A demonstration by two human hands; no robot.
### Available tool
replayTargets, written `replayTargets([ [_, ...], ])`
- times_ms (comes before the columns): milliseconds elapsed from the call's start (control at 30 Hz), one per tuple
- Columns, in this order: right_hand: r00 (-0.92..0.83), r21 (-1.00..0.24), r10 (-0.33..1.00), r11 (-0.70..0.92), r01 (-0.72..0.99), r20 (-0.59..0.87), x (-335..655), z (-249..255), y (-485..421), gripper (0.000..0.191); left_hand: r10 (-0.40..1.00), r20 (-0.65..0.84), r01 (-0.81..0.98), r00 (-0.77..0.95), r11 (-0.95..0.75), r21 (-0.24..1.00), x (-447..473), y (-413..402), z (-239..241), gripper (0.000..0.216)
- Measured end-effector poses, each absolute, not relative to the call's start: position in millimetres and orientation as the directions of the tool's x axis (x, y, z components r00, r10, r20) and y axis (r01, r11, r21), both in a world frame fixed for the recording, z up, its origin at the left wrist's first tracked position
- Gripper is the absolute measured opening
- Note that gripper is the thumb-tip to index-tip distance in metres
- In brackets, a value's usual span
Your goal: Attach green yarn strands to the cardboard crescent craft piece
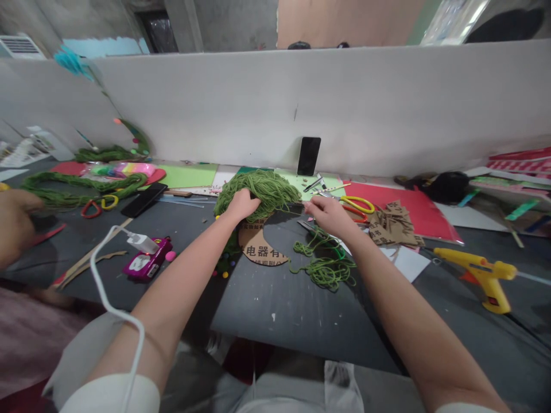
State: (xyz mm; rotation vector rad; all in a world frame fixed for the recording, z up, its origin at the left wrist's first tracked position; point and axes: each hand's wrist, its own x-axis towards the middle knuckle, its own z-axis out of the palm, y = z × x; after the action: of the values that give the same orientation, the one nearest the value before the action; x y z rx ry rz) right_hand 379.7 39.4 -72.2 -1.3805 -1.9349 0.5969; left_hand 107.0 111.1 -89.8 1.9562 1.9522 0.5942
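My left hand (pixel 244 205) is closed on a big bundle of green yarn (pixel 269 186), its fingers partly sunk among the strands. To its right, my right hand (pixel 329 215) pinches the end of a thin strand that runs across from the bundle. Under the bundle's near side lies a curved cardboard piece (pixel 257 248) with printed characters, its upper part covered by the yarn. A loose tangle of green yarn (pixel 327 272) rests on the grey table (pixel 275 310), just below my right hand. Scissors with yellow handles (pixel 359 205) lie behind that hand.
A yellow glue gun (pixel 482 275) lies at the right, near crumpled brown paper (pixel 394 225). A phone (pixel 309 156) leans on the white partition (pixel 258 109). On the left are a purple power strip (pixel 148 261), a white cable (pixel 103 287) and another person's hand (pixel 17 221).
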Motion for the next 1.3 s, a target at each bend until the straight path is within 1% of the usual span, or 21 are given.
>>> replayTargets([
  [100, -0.334, -0.538, 0.926, 0.376, 0.754, 0.177, 376.0, -78.9, 40.0, 0.031, 0.997, 0.077, 0.863, -0.026, -0.016, 0.504, 104.4, 111.4, -89.4, 0.025],
  [200, -0.354, -0.48, 0.921, 0.387, 0.787, 0.163, 375.8, -81.8, 40.4, 0.032, 0.996, 0.085, 0.861, -0.021, -0.025, 0.508, 103.3, 111.3, -89.0, 0.023],
  [367, -0.243, -0.467, 0.938, 0.334, 0.819, 0.245, 378.9, -79.2, 39.4, 0.036, 0.995, 0.094, 0.856, -0.012, -0.038, 0.516, 103.4, 110.8, -88.6, 0.025],
  [500, -0.229, -0.455, 0.944, 0.317, 0.832, 0.239, 383.2, -81.4, 42.6, 0.041, 0.996, 0.09, 0.859, -0.007, -0.04, 0.511, 99.8, 109.0, -86.5, 0.023],
  [567, -0.184, -0.463, 0.954, 0.278, 0.841, 0.237, 385.6, -83.6, 45.1, 0.038, 0.996, 0.091, 0.862, -0.013, -0.035, 0.505, 96.7, 107.9, -85.1, 0.023],
  [633, -0.145, -0.489, 0.963, 0.241, 0.838, 0.227, 387.1, -85.2, 46.9, 0.029, 0.995, 0.094, 0.865, -0.026, -0.025, 0.501, 93.8, 106.9, -84.3, 0.026],
  [700, -0.158, -0.501, 0.968, 0.237, 0.832, 0.196, 386.7, -85.6, 47.3, 0.025, 0.995, 0.094, 0.868, -0.04, -0.012, 0.497, 92.5, 106.3, -84.2, 0.028],
  [833, -0.304, -0.478, 0.943, 0.331, 0.814, 0.136, 381.0, -84.1, 45.0, 0.023, 0.996, 0.075, 0.879, -0.054, 0.011, 0.477, 94.3, 106.1, -84.8, 0.03],
  [900, -0.377, -0.521, 0.919, 0.377, 0.765, 0.112, 378.0, -81.7, 42.8, 0.025, 0.996, 0.067, 0.888, -0.058, 0.02, 0.459, 96.1, 106.0, -84.4, 0.031],
  [967, -0.453, -0.623, 0.886, 0.41, 0.666, 0.099, 376.4, -77.2, 39.6, 0.029, 0.997, 0.056, 0.901, -0.059, 0.029, 0.433, 97.7, 105.6, -83.5, 0.032],
  [1067, -0.525, -0.774, 0.841, 0.419, 0.475, 0.132, 377.0, -66.7, 33.7, 0.031, 0.997, 0.044, 0.919, -0.066, 0.044, 0.391, 99.5, 104.5, -82.6, 0.031],
  [1167, -0.49, -0.845, 0.855, 0.382, 0.373, 0.17, 381.5, -56.4, 30.2, 0.033, 0.995, 0.054, 0.933, -0.085, 0.06, 0.355, 100.0, 103.8, -83.6, 0.03],
  [1300, -0.338, -0.899, 0.917, 0.319, 0.301, 0.212, 395.8, -51.4, 33.3, 0.035, 0.991, 0.103, 0.943, -0.089, 0.051, 0.328, 96.5, 103.9, -84.9, 0.026],
])
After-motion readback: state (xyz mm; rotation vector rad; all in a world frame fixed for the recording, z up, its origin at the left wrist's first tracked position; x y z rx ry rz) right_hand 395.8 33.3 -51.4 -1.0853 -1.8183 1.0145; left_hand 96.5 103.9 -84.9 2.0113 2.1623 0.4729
